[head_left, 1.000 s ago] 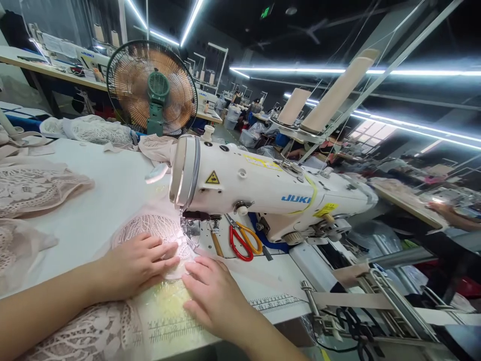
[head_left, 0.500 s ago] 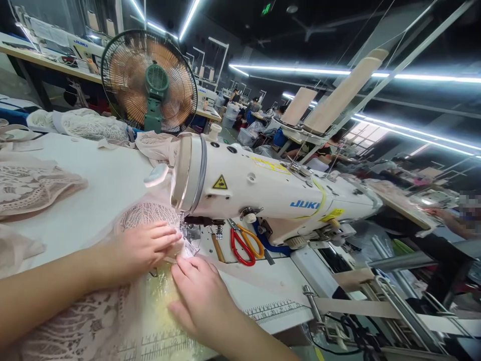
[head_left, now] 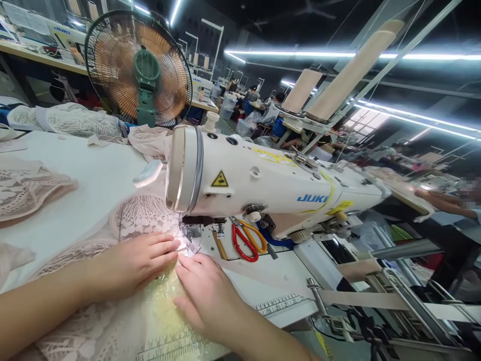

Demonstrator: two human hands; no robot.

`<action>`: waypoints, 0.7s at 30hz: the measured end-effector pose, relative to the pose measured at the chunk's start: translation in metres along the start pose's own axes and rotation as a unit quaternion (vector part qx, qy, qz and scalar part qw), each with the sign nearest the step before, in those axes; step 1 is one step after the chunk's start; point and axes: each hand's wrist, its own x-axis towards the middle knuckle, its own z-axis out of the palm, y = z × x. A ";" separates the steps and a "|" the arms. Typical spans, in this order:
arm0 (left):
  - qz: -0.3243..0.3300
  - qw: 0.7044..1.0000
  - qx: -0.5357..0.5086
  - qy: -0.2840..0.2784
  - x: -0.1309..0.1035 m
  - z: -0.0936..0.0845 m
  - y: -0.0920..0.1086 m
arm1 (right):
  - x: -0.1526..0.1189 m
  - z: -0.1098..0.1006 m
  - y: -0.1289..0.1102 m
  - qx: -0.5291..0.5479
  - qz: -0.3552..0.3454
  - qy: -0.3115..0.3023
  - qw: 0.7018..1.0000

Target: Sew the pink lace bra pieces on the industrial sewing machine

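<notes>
A pale pink lace bra (head_left: 145,218) lies under the needle end of a white sewing machine (head_left: 240,175), its cup bulging up left of the presser foot (head_left: 191,231). My left hand (head_left: 146,258) rests flat on the lace, fingers stretched toward the foot. Close in front of the foot, my right hand (head_left: 208,291) pinches the edge of the bra between thumb and fingers. A beige elastic tape (head_left: 361,299) runs from a metal guide at the right toward my right hand; where it meets the bra is hidden. Yellowish clear film (head_left: 163,301) covers the bed between my hands.
Red-and-orange-handled scissors (head_left: 248,240) lie behind the needle area. Another lace piece (head_left: 33,185) rests on the white table (head_left: 93,165) at left. Beyond the table stands a fan (head_left: 146,70). Thread cones (head_left: 353,70) rise behind the machine. A co-worker's arm (head_left: 447,203) shows at far right.
The view has shifted slightly. My left hand has slid a little lower from the foot, and more of the lace cup shows above it. My right hand keeps its pinch.
</notes>
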 end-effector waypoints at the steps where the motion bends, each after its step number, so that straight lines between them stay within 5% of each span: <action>1: -0.003 1.000 -0.002 -0.005 0.002 -0.002 -0.004 | 0.001 0.000 0.000 -0.002 0.001 -0.001 1.000; 14: 0.022 1.000 -0.008 0.017 0.019 -0.017 -0.031 | -0.005 0.004 0.007 0.002 -0.018 0.021 1.000; 21: 0.012 0.999 0.015 -0.038 0.028 -0.029 -0.037 | -0.008 0.007 0.010 0.010 -0.035 0.050 0.998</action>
